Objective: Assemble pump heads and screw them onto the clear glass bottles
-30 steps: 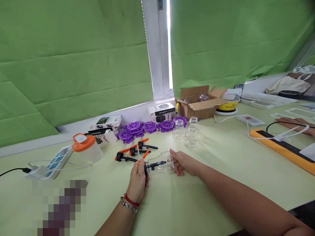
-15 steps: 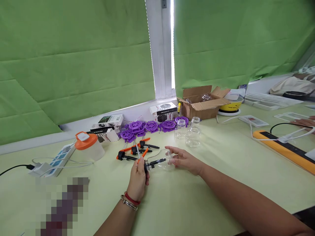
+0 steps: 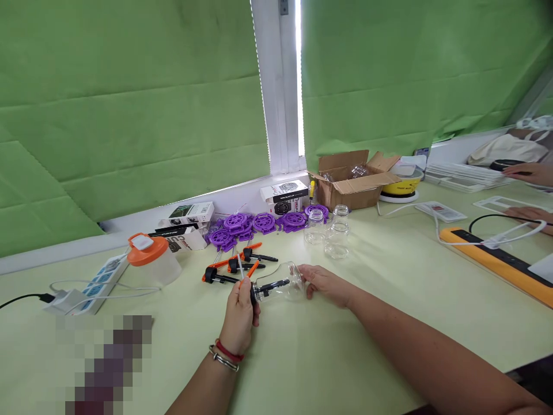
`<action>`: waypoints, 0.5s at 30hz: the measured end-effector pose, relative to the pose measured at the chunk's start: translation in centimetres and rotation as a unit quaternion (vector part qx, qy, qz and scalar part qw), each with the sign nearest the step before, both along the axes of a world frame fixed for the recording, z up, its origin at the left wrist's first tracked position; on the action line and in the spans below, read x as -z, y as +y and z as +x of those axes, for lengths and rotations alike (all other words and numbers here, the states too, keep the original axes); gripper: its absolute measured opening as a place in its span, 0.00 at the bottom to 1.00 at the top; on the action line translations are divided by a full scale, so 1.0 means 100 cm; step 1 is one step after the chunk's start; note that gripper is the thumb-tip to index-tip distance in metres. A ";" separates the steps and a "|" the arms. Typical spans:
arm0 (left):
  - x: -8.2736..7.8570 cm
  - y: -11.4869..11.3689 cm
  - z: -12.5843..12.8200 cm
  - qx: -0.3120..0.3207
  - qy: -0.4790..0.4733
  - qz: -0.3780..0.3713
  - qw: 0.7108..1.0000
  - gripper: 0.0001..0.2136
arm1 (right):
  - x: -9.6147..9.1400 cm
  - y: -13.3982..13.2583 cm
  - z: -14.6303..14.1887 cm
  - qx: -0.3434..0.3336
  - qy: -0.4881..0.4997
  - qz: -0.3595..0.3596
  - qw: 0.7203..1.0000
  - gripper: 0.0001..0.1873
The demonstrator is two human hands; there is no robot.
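My left hand [image 3: 240,314] is closed round the black cap of a pump-like part with an orange lever [image 3: 249,271]. Its black rod [image 3: 274,286] lies inside a clear jar [image 3: 283,274], which is tipped on its side above the table. At the jar's wide base, my right hand [image 3: 326,284] grips the rim with bent fingers. Beyond the left hand lie several similar black-and-orange parts [image 3: 224,278]. Two more clear jars [image 3: 337,233] stand upright farther back, one of them nearest the right hand.
Purple spoked discs [image 3: 263,223] lie along the wall beside printed boxes [image 3: 283,196]. An open carton [image 3: 356,193] stands behind the jars. To the left are an orange-lidded container [image 3: 153,262] and a power strip [image 3: 101,285]. Another person's hand [image 3: 525,216] is at the far right, near an orange bar [image 3: 488,259].
My right hand's fingers have shifted lower on the jar's base, with a finger now curled beneath. The left hand keeps its hold. At the right, another person's second hand has come into view.
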State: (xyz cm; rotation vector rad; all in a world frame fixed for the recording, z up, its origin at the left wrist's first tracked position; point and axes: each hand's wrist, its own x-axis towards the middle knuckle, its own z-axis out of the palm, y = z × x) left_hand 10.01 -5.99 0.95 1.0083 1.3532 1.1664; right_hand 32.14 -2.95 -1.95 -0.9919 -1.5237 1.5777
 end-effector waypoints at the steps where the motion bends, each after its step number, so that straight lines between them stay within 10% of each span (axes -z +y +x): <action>1: 0.000 0.001 -0.001 -0.005 -0.003 -0.002 1.000 0.20 | -0.001 -0.001 0.002 -0.005 0.014 0.015 1.000 0.30; 6: -0.001 0.002 -0.002 -0.012 -0.010 -0.005 1.000 0.21 | -0.006 -0.003 0.008 -0.035 0.065 0.036 0.997 0.44; 15: -0.001 0.000 0.000 -0.003 -0.002 -0.010 1.000 0.21 | -0.003 -0.001 0.004 -0.017 0.070 0.011 0.997 0.36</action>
